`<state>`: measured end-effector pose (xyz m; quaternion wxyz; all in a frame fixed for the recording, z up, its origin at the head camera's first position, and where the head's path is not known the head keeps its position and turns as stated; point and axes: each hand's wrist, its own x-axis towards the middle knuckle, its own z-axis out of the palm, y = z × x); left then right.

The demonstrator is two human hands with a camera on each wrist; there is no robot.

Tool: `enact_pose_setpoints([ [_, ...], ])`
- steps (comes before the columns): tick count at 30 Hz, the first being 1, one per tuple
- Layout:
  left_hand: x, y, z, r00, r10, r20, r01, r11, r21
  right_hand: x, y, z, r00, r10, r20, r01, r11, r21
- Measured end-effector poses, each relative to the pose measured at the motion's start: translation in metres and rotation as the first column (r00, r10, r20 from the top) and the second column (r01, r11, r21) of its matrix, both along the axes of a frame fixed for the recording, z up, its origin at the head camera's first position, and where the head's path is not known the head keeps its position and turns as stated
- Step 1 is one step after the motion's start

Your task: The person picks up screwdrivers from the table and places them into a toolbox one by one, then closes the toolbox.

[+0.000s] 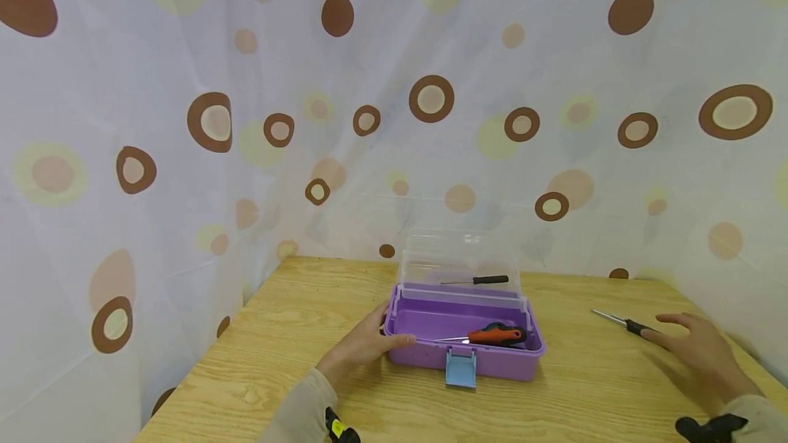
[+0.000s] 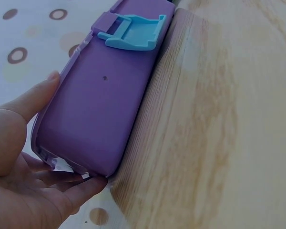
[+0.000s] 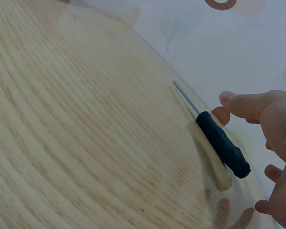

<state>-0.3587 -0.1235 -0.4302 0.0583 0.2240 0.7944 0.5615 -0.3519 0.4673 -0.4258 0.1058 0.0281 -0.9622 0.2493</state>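
Observation:
A purple toolbox (image 1: 466,363) with a light blue latch (image 2: 138,32) stands on the table, its clear lid (image 1: 455,245) raised at the back. My left hand (image 1: 363,344) holds its left end, thumb at the front rim and fingers round the side. Inside lies an orange-handled screwdriver (image 1: 486,337), with a dark green handle (image 1: 494,326) partly hidden behind it. To the right, a black-handled screwdriver (image 3: 223,144) lies on the table, shaft pointing away. My right hand (image 1: 702,351) is at its handle, fingers spread apart, thumb and fingers not closed around it.
Another thin black-handled screwdriver (image 1: 490,279) shows against the clear lid. The wooden table (image 1: 382,409) ends at a spotted curtain (image 1: 468,156) at the back, with more curtain along both sides.

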Motion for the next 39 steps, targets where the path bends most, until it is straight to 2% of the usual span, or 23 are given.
enact_pose_setpoints([
  [9,0.005,0.002,0.004,0.999,0.038,0.033,-0.038,0.999,0.002,-0.004,0.023,-0.023,0.999,-0.033,-0.022,0.036,0.992,0.123],
  [16,0.005,0.003,0.003,0.999,0.031,0.041,-0.032,0.999,0.006,-0.002,0.028,-0.037,0.99,-0.14,0.034,0.137,0.987,0.082],
  [20,0.002,0.003,0.002,1.0,0.01,0.029,-0.011,1.0,0.023,-0.003,0.026,-0.038,0.979,-0.198,0.046,0.195,0.979,0.058],
  [24,0.001,0.001,0.001,1.0,0.015,0.012,-0.015,1.0,0.005,-0.006,0.025,-0.039,0.968,-0.238,0.079,0.237,0.971,0.033],
  [31,0.001,0.0,0.002,1.0,0.024,0.004,-0.024,1.0,-0.014,-0.007,0.025,-0.04,0.976,-0.213,0.05,0.209,0.974,0.086],
  [39,0.001,0.001,0.001,1.0,0.027,0.005,-0.027,0.999,-0.022,-0.004,0.022,-0.038,0.968,-0.235,0.085,0.229,0.971,0.071],
])
